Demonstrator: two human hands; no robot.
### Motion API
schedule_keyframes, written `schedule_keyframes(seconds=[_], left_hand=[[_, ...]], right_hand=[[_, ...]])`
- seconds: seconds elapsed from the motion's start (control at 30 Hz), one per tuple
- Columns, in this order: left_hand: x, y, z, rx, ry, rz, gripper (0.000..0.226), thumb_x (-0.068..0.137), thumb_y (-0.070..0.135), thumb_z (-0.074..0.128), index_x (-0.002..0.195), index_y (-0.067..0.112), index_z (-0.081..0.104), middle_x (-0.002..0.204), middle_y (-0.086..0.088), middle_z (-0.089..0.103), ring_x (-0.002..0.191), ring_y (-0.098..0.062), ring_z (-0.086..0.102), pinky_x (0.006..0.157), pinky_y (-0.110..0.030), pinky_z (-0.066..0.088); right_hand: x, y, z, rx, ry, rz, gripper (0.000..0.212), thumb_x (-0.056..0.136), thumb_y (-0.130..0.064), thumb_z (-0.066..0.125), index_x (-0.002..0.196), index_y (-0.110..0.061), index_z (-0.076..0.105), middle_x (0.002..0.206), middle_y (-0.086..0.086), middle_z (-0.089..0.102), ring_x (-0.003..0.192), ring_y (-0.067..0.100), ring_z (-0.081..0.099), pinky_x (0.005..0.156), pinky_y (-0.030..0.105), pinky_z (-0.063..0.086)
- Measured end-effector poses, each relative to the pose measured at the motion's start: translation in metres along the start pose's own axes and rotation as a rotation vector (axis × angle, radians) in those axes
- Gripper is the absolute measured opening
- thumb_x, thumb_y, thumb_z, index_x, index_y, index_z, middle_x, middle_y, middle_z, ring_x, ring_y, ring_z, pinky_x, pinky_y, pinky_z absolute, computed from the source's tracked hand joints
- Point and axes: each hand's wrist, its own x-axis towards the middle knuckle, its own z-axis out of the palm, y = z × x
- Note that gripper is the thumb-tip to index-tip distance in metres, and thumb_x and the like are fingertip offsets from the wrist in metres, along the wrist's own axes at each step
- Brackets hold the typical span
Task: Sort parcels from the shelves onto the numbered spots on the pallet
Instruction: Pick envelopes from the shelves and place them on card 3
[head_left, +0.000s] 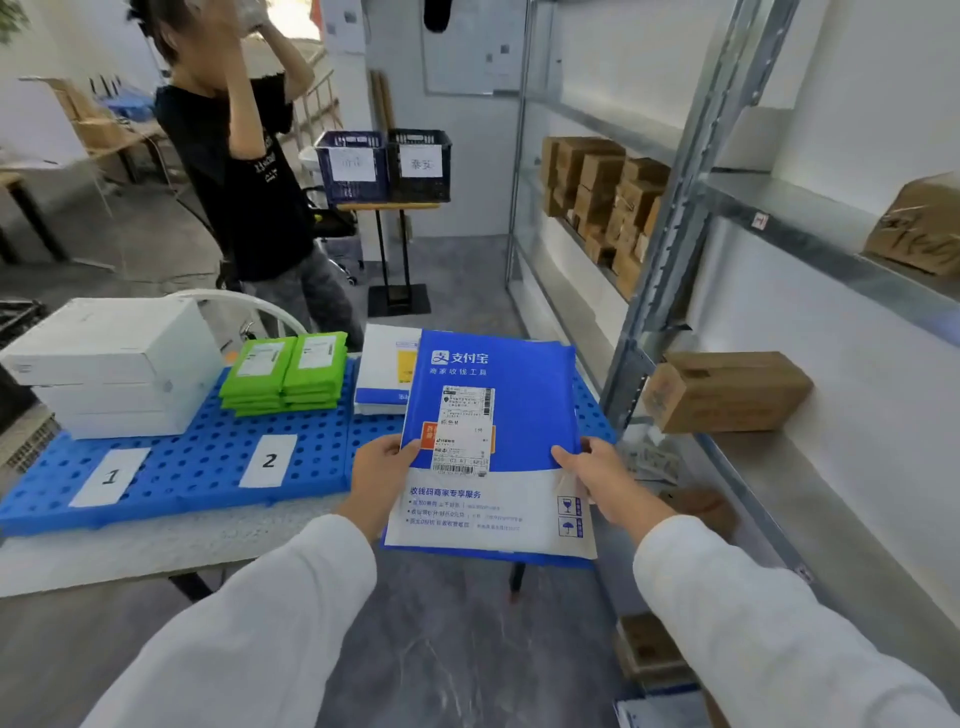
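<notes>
I hold a flat blue and white parcel (514, 410) with a shipping label between both hands, above the right end of the blue pallet (208, 467). My left hand (382, 467) grips its left edge and my right hand (605, 475) grips its right edge. On the pallet, white boxes (114, 364) stand behind the paper label "1" (110, 477). Green packets (285, 371) are stacked behind the label "2" (268, 461). A blue and white parcel stack (384, 369) lies partly hidden behind the one I hold.
Metal shelves (670, 249) on the right carry brown cartons (602, 202), a single carton (727, 389) and a taped one (919, 228). A person in a black shirt (244, 171) stands behind the table. Two labelled crates (384, 163) sit on a stand beyond.
</notes>
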Motion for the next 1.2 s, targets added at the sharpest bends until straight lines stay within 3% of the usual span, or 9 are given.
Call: schedule_keyframes(seconds=[0.13, 0.3, 0.47, 0.63, 0.77, 0.87, 0.93, 1.2], left_hand=[[0.049, 0.000, -0.014, -0.019, 0.064, -0.030, 0.022, 0.092, 0.022, 0.062, 0.093, 0.001, 0.069, 0.088, -0.010, 0.074, 0.080, -0.028, 0.072, 0.078, -0.048, 0.058], [0.127, -0.003, -0.028, -0.058, 0.092, -0.059, 0.017, 0.093, 0.020, 0.060, 0.085, 0.006, 0.068, 0.090, -0.011, 0.073, 0.080, -0.029, 0.071, 0.072, -0.041, 0.059], [0.219, 0.004, -0.050, -0.052, 0.065, -0.079, 0.020, 0.092, 0.021, 0.062, 0.086, 0.003, 0.069, 0.084, -0.013, 0.073, 0.082, -0.035, 0.070, 0.076, -0.053, 0.057], [0.304, 0.018, -0.061, -0.027, 0.008, -0.080, 0.015, 0.092, 0.025, 0.063, 0.088, 0.011, 0.067, 0.085, -0.007, 0.074, 0.077, -0.028, 0.072, 0.073, -0.049, 0.059], [0.348, 0.018, -0.058, -0.004, 0.012, -0.100, 0.016, 0.093, 0.021, 0.061, 0.091, 0.006, 0.068, 0.082, -0.004, 0.071, 0.078, -0.027, 0.070, 0.073, -0.042, 0.059], [0.372, 0.015, -0.048, -0.046, 0.014, -0.168, 0.016, 0.092, 0.020, 0.063, 0.093, 0.005, 0.067, 0.090, -0.009, 0.073, 0.080, -0.027, 0.071, 0.075, -0.046, 0.059], [0.389, 0.016, -0.039, -0.021, 0.021, -0.171, 0.017, 0.092, 0.020, 0.062, 0.093, 0.004, 0.067, 0.091, -0.009, 0.072, 0.077, -0.023, 0.070, 0.072, -0.040, 0.059], [0.437, 0.020, -0.022, 0.048, 0.097, -0.254, 0.013, 0.093, 0.023, 0.060, 0.087, 0.013, 0.064, 0.084, -0.003, 0.069, 0.075, -0.021, 0.068, 0.069, -0.035, 0.057]], right_hand=[[0.047, -0.025, 0.036, -0.064, -0.053, -0.009, 0.049, 0.089, -0.030, 0.066, 0.129, -0.015, 0.044, 0.119, 0.005, 0.062, 0.098, 0.024, 0.065, 0.087, 0.043, 0.054], [0.114, -0.055, 0.088, -0.072, -0.077, 0.000, 0.054, 0.090, -0.026, 0.065, 0.135, -0.013, 0.039, 0.113, 0.004, 0.060, 0.093, 0.023, 0.064, 0.077, 0.038, 0.054], [0.179, -0.092, 0.135, -0.098, -0.068, 0.023, 0.057, 0.091, -0.025, 0.064, 0.138, -0.011, 0.037, 0.123, 0.008, 0.060, 0.098, 0.024, 0.064, 0.085, 0.041, 0.054], [0.244, -0.119, 0.173, -0.122, -0.057, 0.064, 0.044, 0.090, -0.026, 0.064, 0.128, -0.008, 0.051, 0.111, 0.007, 0.066, 0.094, 0.025, 0.066, 0.087, 0.044, 0.055], [0.287, -0.134, 0.187, -0.141, -0.073, 0.077, 0.036, 0.091, -0.023, 0.064, 0.122, -0.007, 0.055, 0.110, 0.008, 0.068, 0.095, 0.026, 0.066, 0.085, 0.043, 0.055], [0.318, -0.139, 0.190, -0.172, -0.080, 0.089, 0.035, 0.091, -0.023, 0.063, 0.121, -0.008, 0.055, 0.110, 0.009, 0.067, 0.092, 0.024, 0.066, 0.077, 0.038, 0.056], [0.342, -0.143, 0.192, -0.204, -0.088, 0.092, 0.033, 0.092, -0.022, 0.062, 0.121, -0.007, 0.056, 0.111, 0.009, 0.067, 0.091, 0.023, 0.066, 0.073, 0.036, 0.055], [0.413, -0.150, 0.210, -0.260, -0.177, 0.140, 0.030, 0.092, -0.023, 0.061, 0.117, -0.006, 0.056, 0.113, 0.008, 0.066, 0.097, 0.025, 0.064, 0.082, 0.039, 0.054]])
